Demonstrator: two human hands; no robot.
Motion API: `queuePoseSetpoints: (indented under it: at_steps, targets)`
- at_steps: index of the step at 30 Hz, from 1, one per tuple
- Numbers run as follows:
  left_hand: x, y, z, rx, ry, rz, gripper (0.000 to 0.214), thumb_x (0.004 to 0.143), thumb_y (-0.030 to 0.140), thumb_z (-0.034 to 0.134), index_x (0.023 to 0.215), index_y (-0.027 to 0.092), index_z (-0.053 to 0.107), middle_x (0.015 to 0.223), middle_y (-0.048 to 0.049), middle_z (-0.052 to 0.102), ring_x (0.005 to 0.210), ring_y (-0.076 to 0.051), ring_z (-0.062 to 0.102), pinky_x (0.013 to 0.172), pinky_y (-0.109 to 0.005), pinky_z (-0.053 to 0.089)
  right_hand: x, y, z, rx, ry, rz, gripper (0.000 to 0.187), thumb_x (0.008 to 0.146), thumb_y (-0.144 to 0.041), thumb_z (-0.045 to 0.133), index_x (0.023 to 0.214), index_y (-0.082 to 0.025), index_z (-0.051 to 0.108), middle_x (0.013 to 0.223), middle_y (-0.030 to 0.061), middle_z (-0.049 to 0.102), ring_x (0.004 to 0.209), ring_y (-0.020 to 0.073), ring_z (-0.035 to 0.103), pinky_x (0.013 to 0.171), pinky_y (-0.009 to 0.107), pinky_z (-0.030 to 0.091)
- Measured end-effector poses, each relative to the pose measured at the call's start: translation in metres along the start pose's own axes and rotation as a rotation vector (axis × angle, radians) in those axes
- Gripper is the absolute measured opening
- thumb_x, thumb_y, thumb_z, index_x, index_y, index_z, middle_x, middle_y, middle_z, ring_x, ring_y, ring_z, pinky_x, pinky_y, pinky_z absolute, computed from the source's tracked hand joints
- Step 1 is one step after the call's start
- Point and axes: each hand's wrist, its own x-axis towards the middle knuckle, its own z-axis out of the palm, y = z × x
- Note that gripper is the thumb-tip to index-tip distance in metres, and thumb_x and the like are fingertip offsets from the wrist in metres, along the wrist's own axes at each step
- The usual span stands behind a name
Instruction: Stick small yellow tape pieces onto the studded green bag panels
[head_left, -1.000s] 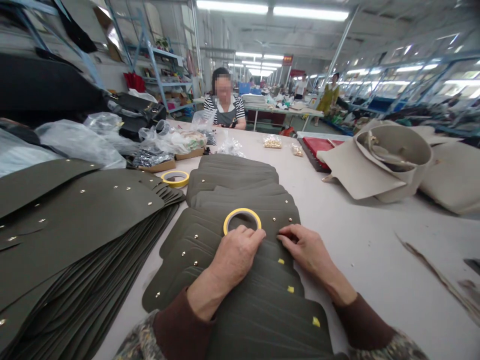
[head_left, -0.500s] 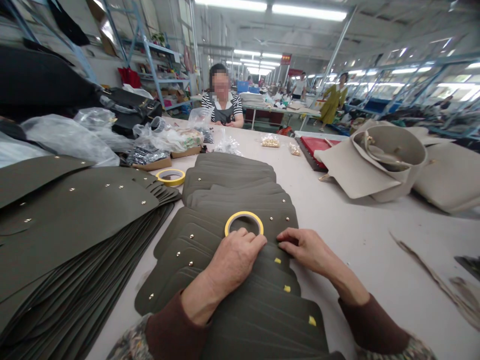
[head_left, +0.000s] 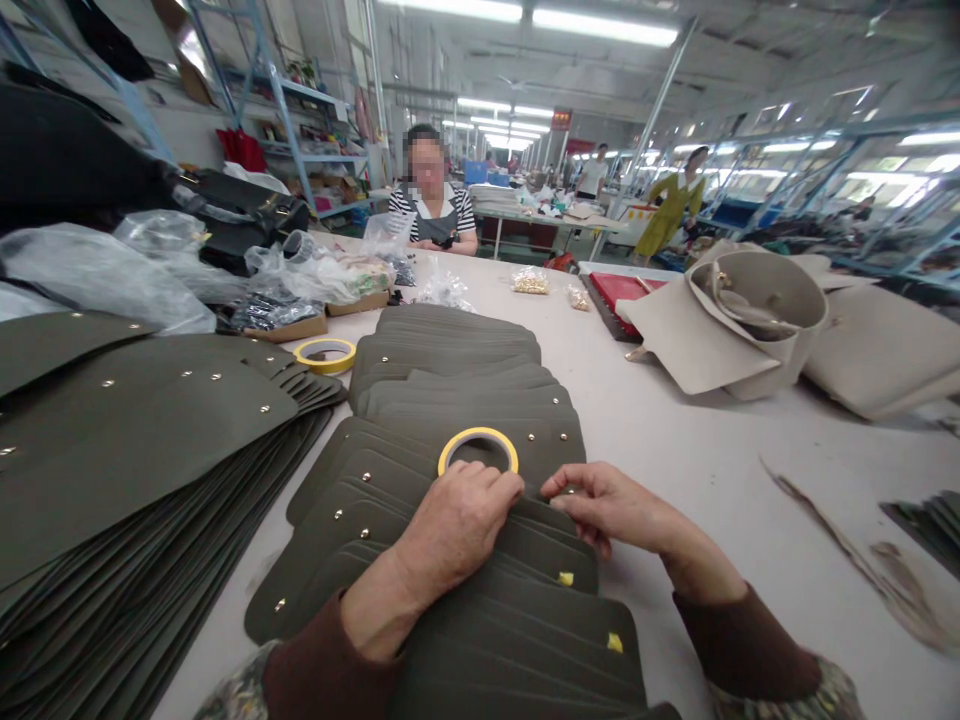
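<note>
A fanned row of dark olive leather panels with small metal studs runs down the middle of the table toward me. A roll of yellow tape lies on them. My left hand rests knuckles up on the panels, fingertips curled against the near rim of the roll. My right hand is beside it, thumb and fingers pinched at the edge of a panel close to a stud. Small yellow tape tabs mark the nearer panels.
A big stack of the same olive panels fills the left. A second yellow tape roll lies beyond it, near plastic bags. Beige bag parts sit at the right, scraps further right. A person in a striped top sits across.
My right hand has lifted slightly and curled into a pinch at the panel edge. The view has drifted right; one tape tab is now hidden under my hand.
</note>
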Motion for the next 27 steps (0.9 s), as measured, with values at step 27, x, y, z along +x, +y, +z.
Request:
queuePoseSetpoints:
  at_steps: [27]
  targets:
    - [-0.005,-0.003,0.001,-0.092,-0.039,0.085,0.013,0.092,0.016,0.041,0.09,0.019,0.053,0.077,-0.001,0.061,0.071,-0.016,0.058,0.065,-0.026,0.041,0.011,-0.003,0.025,-0.559,0.453,-0.264,0.044,0.065,-0.01,0.061,0.109,-0.019,0.057,0.065,-0.0041,0.064,0.063,0.0143,0.06,0.058,0.023,0.037]
